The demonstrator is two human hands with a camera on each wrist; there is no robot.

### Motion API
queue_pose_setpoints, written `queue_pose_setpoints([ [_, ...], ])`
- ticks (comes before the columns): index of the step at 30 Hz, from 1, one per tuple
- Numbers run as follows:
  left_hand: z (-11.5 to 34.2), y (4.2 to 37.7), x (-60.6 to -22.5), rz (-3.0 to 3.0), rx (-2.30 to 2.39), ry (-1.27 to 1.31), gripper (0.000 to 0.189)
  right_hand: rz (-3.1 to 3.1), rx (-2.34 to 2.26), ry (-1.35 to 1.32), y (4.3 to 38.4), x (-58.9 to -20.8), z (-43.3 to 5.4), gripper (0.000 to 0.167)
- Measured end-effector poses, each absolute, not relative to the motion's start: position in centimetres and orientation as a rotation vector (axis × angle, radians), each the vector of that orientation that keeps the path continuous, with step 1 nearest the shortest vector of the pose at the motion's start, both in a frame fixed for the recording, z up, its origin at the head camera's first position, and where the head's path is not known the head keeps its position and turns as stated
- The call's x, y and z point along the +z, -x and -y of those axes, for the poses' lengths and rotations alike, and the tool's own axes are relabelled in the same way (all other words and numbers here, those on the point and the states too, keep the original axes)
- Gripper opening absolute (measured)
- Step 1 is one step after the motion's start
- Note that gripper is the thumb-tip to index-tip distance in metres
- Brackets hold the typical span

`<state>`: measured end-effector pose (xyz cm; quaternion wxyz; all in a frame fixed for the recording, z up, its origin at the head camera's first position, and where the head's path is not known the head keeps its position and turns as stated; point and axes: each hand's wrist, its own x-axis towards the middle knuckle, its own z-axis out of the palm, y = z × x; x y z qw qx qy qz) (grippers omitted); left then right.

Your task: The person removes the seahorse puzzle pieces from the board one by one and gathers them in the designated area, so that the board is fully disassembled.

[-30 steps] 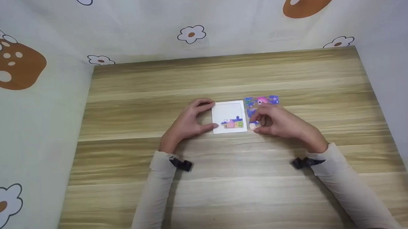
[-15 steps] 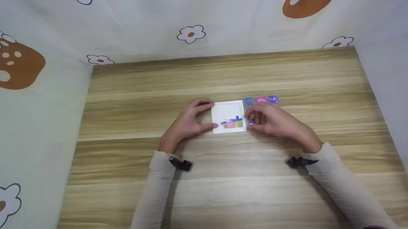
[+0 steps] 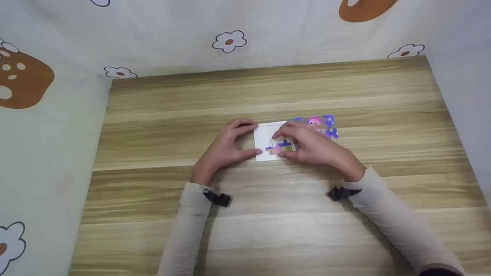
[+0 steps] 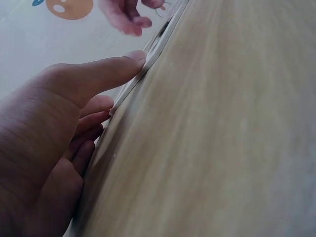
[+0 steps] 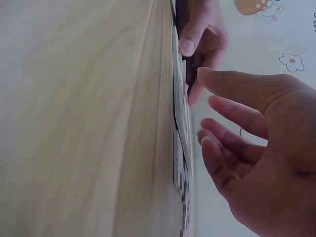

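Observation:
A white square puzzle tray (image 3: 266,133) lies on the wooden table, with a few joined jigsaw pieces (image 3: 276,148) in pink, blue and yellow along its near side. My left hand (image 3: 229,143) spans the tray's left edge, its straight thumb and index finger pressing there at two points. In the left wrist view, the thumb (image 4: 113,74) lies on the tray's rim. My right hand (image 3: 308,141) reaches over the tray's right side, thumb and fingers spread apart. The right wrist view shows no piece between its fingers (image 5: 237,138). This hand covers part of the tray.
Loose jigsaw pieces (image 3: 330,124) in blue and pink lie on the table right of the tray, partly hidden by the right hand. Pale patterned cloth (image 3: 174,33) walls the table at the back and both sides.
My right hand has moved left from the loose pieces to over the tray, and its thumb and fingers are spread wider. The left hand and the tray have stayed in place.

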<state>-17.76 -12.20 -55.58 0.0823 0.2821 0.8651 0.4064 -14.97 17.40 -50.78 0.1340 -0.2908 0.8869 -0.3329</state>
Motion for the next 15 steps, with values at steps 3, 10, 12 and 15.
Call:
queue_pose_setpoints([
  [3,12.15,17.79,-55.59,-2.583,1.209,-0.848,0.073,-2.537,-0.939,0.837,15.05,-50.83,-16.66,0.042],
  [10,12.20,17.85,-55.51,-2.582,1.203,-0.841,0.073,-2.508,-0.936,0.840,15.10,-51.29,-16.20,0.039],
  [12,12.24,17.83,-55.53,-2.581,1.202,-0.836,0.074,-2.506,-0.942,0.837,15.11,-51.38,-16.23,0.039],
  [15,12.27,17.79,-55.55,-2.581,1.197,-0.836,0.074,-2.500,-0.940,0.835,15.08,-51.43,-16.24,0.038],
])
